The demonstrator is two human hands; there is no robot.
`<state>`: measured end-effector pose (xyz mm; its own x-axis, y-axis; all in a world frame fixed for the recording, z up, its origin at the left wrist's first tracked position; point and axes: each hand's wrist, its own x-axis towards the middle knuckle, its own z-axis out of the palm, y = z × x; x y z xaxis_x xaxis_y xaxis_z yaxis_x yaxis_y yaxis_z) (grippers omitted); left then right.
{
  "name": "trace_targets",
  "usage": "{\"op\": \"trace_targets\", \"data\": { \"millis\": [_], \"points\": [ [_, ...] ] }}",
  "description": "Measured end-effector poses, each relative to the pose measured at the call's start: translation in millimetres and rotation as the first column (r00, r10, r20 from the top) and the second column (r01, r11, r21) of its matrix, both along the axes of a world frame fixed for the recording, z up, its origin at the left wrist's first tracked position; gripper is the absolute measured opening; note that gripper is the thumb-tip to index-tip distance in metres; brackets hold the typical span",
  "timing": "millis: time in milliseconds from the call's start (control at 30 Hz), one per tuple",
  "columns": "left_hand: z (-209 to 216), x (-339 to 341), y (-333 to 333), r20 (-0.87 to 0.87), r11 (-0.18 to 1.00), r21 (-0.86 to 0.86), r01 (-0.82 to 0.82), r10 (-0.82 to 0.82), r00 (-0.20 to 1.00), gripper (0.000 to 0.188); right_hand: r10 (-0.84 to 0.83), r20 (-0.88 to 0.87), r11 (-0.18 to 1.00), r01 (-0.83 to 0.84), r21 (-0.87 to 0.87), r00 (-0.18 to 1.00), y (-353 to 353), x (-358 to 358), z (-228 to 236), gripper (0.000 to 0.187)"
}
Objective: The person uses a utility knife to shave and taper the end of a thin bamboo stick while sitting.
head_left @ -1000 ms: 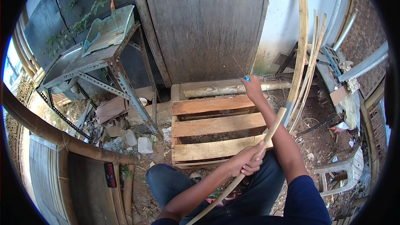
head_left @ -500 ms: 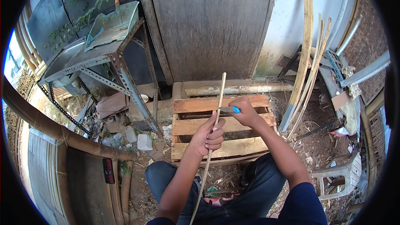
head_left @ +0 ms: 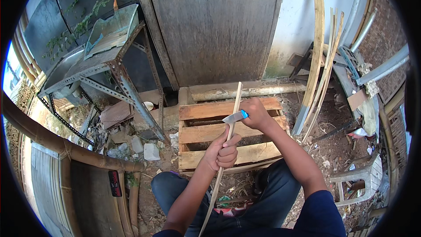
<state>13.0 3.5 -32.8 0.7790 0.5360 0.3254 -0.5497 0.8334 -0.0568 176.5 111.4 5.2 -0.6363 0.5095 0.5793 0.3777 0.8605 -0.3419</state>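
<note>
My left hand is wrapped round a long, thin bamboo strip, its thumb pointing up along it. The strip slants from between my legs up over a wooden crate. In my right hand is a knife with a blue handle, of which only the front end shows past my fist. Its broad metal blade lies across the strip just above my left thumb, with the tip pointing left.
To the left stands a metal-framed sink stand, and a bamboo pole curves in front of it. Tall wooden strips lean at the right. A broken plastic chair lies on the littered ground near a wooden door.
The blade has turned, and its flat side now shows more broadly across the strip. The strip's upper end has shifted slightly right and down. Both hands keep their grips.
</note>
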Motion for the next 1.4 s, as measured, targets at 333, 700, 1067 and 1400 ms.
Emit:
{"op": "trace_targets", "data": {
  "millis": [333,700,1067,1400],
  "points": [
    [5.3,16.9,2.1,-0.628,0.979,0.175,-0.109,0.196,0.753,0.05,-0.56,-0.243,0.807,0.456,-0.376,0.792,64.4,59.4,-40.1,0.031],
    [19.7,3.1,2.2,-0.806,0.872,0.37,-0.321,0.473,0.355,0.046,0.065,0.033,0.944,-0.051,-0.326,0.997,-0.8,-3.0,-14.9,0.02],
    [21.1,79.1,-50.4,-0.833,0.922,0.388,0.012,0.345,0.433,0.044,-0.596,-0.261,0.793,0.506,-0.339,0.759,85.9,47.9,-37.8,0.029],
    [18.5,-1.2,1.9,-0.819,0.884,0.354,-0.305,0.451,0.355,0.044,-0.398,-0.285,0.805,0.183,-0.565,0.872,44.8,45.0,-43.5,0.033]
  ]
}}
